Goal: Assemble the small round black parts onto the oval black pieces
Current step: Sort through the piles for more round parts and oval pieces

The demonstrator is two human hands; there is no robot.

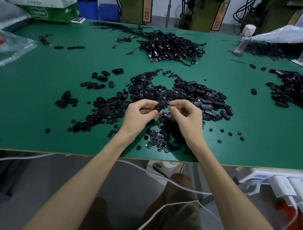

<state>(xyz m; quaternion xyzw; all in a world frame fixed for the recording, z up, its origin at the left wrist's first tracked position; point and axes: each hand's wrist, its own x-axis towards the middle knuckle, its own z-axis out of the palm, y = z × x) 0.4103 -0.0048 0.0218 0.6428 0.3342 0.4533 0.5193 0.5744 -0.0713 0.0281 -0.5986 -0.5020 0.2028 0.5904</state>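
My left hand [139, 116] grips one oval black piece [160, 106] between thumb and fingers, held up over the green table [39, 90]. Just to its right, my right hand [185, 117] pinches a small round black part [168, 103] at the fingertips, almost touching the oval's end. Under and beyond both hands lies a heap of small round black parts [149, 89]. Loose oval pieces [206, 101] are piled to the right of the heap, and more oval pieces [104, 105] lie to its left.
A tangle of black cables [171, 47] sits at the table's far middle. Another pile of black ovals [299, 91] lies far right. Plastic bags [8, 45], a green-and-white carton [49, 12] and a clear bottle [243, 40] stand at the back. White chargers [287, 187] hang below the front edge.
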